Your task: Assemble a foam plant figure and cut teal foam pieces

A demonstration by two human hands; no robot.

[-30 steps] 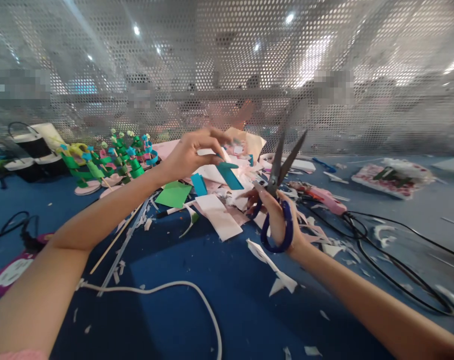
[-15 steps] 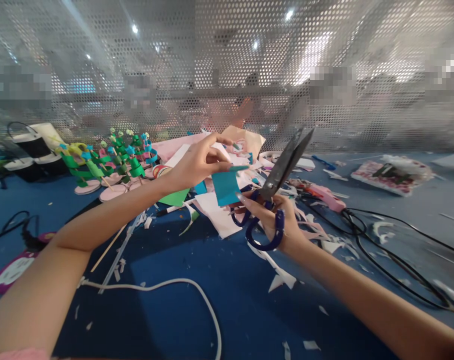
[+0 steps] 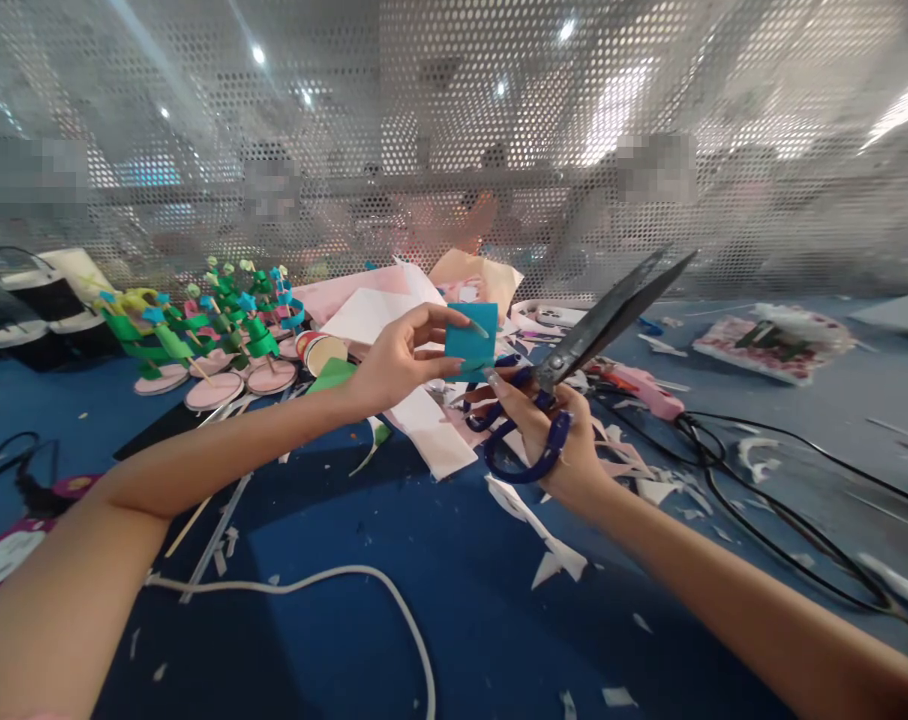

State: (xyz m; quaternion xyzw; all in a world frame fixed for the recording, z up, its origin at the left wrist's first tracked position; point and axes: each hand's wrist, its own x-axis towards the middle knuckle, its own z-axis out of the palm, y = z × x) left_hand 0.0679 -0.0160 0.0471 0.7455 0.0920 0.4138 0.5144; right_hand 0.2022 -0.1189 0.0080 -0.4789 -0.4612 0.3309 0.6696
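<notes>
Blue paper square (image 3: 481, 350): held up above the middle of the bench (image 3: 311, 650), broad face toward me. Nearest to me, a white cable (image 3: 368, 570) curves across the bench; a twisted white paper scrap (image 3: 570, 560) lies a little beyond and to the right. Right grip (image 3: 563, 440): fingers in the handle loops of the scissors (image 3: 556, 368), curled round them; blades point up and away to the right, tips slightly parted. Thumb tip is at the square's lower right corner; contact cannot be told. Left grip (image 3: 394, 360): pinched down to the paper's thickness on the square's left side, one fingertip across the near face. Single layer or folded: cannot tell. Handling, my estimate: nearly weightless, flexible, easily creased, not very slippery; best taken by an edge or corner, light fingertip pressure. Farther back, a heap of white and pink paper (image 3: 371, 315); right of it, what looks like a pink glue gun (image 3: 653, 392); left, green paper models (image 3: 260, 335). Farthest, a perforated metal screen (image 3: 454, 120).
</notes>
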